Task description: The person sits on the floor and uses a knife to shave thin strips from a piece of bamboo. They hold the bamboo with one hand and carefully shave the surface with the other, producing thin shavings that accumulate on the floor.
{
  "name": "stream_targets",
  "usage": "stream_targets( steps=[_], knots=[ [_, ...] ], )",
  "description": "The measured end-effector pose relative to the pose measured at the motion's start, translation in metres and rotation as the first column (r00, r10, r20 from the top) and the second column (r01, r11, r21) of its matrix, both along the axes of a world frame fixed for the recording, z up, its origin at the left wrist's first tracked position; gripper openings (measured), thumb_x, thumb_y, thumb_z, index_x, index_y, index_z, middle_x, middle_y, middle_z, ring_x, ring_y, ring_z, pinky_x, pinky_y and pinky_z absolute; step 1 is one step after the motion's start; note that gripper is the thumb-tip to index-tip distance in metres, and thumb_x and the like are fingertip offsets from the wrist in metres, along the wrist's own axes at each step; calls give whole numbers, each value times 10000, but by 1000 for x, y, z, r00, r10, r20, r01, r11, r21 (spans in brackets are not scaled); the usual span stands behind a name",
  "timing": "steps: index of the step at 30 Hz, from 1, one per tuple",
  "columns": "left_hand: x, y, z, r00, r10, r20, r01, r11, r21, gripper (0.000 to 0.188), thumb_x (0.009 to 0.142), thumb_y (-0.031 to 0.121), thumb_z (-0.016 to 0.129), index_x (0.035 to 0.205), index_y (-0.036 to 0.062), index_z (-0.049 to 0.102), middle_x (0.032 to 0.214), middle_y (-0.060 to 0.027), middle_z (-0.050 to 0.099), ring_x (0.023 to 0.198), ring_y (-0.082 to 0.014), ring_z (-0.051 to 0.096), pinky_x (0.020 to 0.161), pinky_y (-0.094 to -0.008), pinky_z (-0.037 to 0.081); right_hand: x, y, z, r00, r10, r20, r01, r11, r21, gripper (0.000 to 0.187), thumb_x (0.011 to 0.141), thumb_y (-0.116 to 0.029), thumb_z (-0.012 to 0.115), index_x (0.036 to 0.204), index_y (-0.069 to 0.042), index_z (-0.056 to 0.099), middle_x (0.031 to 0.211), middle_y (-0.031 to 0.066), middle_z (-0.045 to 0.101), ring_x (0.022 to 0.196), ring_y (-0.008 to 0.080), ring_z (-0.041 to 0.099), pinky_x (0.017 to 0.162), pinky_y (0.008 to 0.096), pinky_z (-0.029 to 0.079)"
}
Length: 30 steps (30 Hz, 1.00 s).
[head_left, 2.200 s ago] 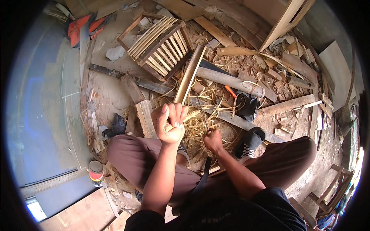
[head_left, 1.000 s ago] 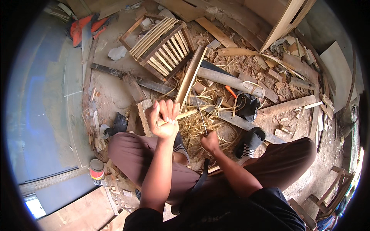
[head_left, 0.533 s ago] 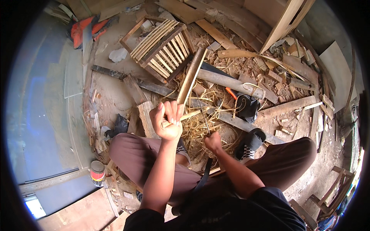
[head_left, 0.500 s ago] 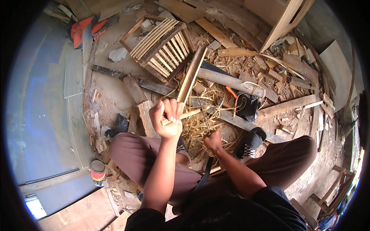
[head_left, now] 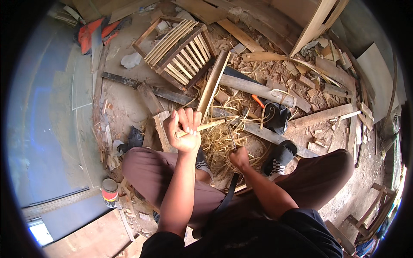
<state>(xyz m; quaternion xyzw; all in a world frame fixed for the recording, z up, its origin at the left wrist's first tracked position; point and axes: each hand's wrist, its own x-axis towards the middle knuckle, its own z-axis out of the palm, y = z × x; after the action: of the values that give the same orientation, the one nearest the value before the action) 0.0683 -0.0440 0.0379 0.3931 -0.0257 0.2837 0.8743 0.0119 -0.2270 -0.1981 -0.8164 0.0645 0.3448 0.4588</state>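
Note:
My left hand (head_left: 187, 131) is closed round a slim pale strip of wood or bamboo (head_left: 211, 124), which points to the right. In my lower right hand (head_left: 239, 158) is a knife (head_left: 231, 133), its narrow dark blade pointing up and away from me. The blade meets or crosses the strip near its right end. Just beyond my left fingers stands a long brown split length (head_left: 214, 86) with a pale edge; whether the hand touches it, I cannot tell. Curly pale shavings (head_left: 219, 148) are heaped on the ground between my feet, below both hands.
A slatted wooden frame (head_left: 180, 53) lies beyond my hands. A grey pipe (head_left: 258, 91), a black bag (head_left: 276, 118) and planks (head_left: 320, 117) lie to the right among wood scraps. At left are a blue-grey sheet (head_left: 51, 129) and a small can (head_left: 110, 190).
My left hand has shifted slightly left and drawn the strip with it. My right hand and the knife have barely moved.

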Motion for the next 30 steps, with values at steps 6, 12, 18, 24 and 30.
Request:
stream_targets(
  steps=[6,12,18,24,30],
  knots=[
    [2,-7,3,1000,-10,2,10,999,47,490,1050,218,399,574,118,344,516,6,307,445,-98,221,449,-263,227,16,41,131,962,-30,270,-59,948,314,106,863,-72,631,805,-5,572,628,118,615,549,199,572,562,367,480],
    [2,-5,2,1000,14,2,-14,1000,-4,496,1051,218,393,567,122,341,513,8,299,445,-100,235,450,-263,234,-1,17,33,998,-49,41,47,998,45,217,815,-129,649,939,50,648,725,255,674,706,379,703,691,458,546],
    [6,-10,1,1000,-5,24,5,1000,13,485,1054,220,399,581,120,366,515,15,301,446,-97,240,447,-260,224,-11,-1,-12,999,-19,45,20,1000,-18,304,817,-132,645,1038,74,672,811,271,702,702,304,703,673,442,552],
    [3,-12,4,998,29,-59,-25,998,62,498,1035,312,390,568,141,347,508,14,294,414,-101,201,469,-270,227,15,40,110,942,-64,329,-31,961,276,68,831,-25,599,807,35,574,633,95,588,574,158,516,570,360,463],
    [0,-8,2,1000,19,-9,-19,999,44,489,1047,272,394,579,133,351,509,14,298,432,-100,230,463,-267,233,2,-9,-22,992,17,-125,-35,989,-144,268,791,-206,686,887,43,713,854,257,717,776,367,715,756,465,562]
  ],
)
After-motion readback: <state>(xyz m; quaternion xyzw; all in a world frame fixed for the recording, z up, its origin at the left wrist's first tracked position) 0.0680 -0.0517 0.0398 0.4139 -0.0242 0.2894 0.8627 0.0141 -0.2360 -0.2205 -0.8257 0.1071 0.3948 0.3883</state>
